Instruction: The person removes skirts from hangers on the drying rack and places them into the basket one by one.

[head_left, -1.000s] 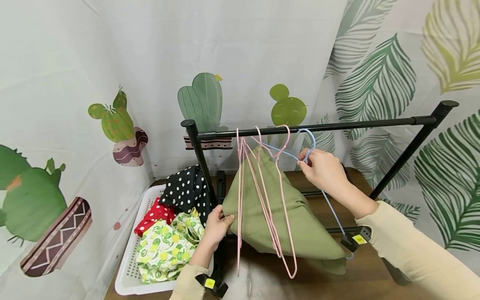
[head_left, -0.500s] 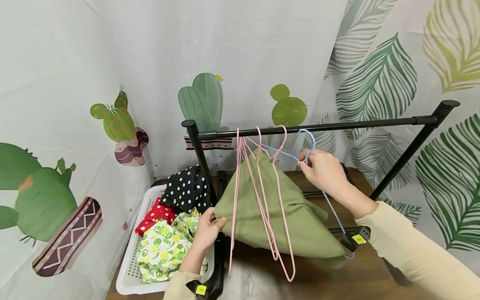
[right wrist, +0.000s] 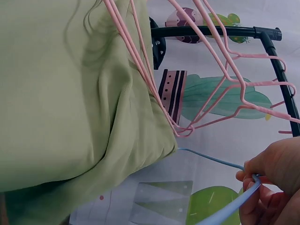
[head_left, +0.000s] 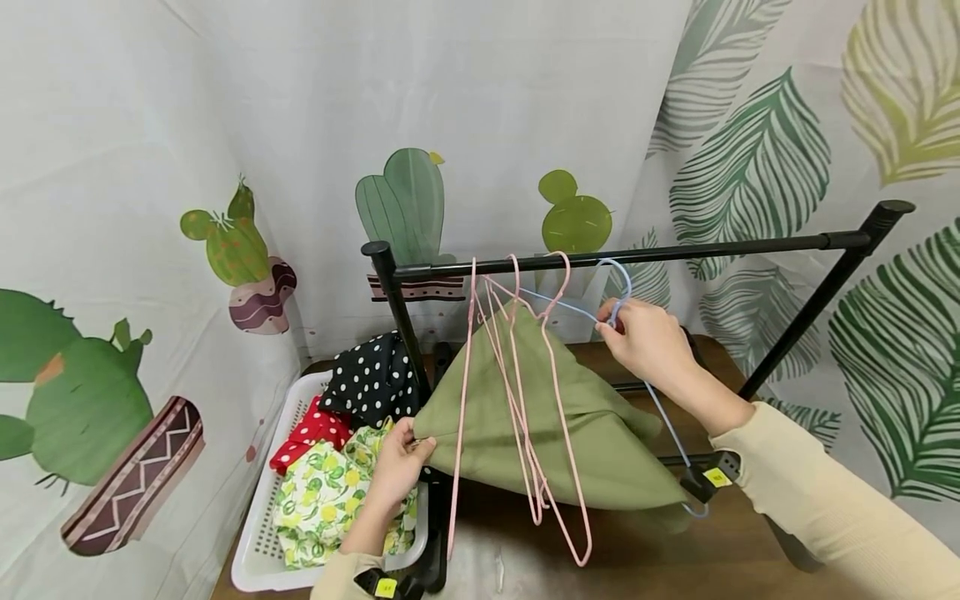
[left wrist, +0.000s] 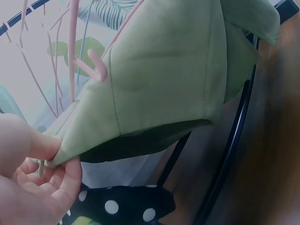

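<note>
My left hand (head_left: 397,462) pinches the left corner of an olive green garment (head_left: 622,467) between thumb and fingers. In the left wrist view, a short cord (left wrist: 41,168) pokes out by those fingertips. My right hand (head_left: 647,337) grips a blue hanger (head_left: 663,417) just below its hook, which overlaps the rack bar (head_left: 750,249). One arm of this hanger runs left to the garment's top corner, plain in the right wrist view (right wrist: 211,158). Several pink hangers (head_left: 558,375) hang from the bar in front of the garment, which is stretched wide below it.
At the left, a white basket (head_left: 251,533) holds black polka-dot cloth (head_left: 371,375), red dotted cloth (head_left: 311,437) and lemon-print cloth (head_left: 322,492). The black rack's posts (head_left: 810,317) stand on a brown wooden surface (head_left: 600,558), with a printed curtain (head_left: 495,100) behind.
My left hand has moved left, drawing the garment's corner out toward the basket. The pink hangers have swung and shifted slightly left. My right hand and the blue hanger have barely moved.
</note>
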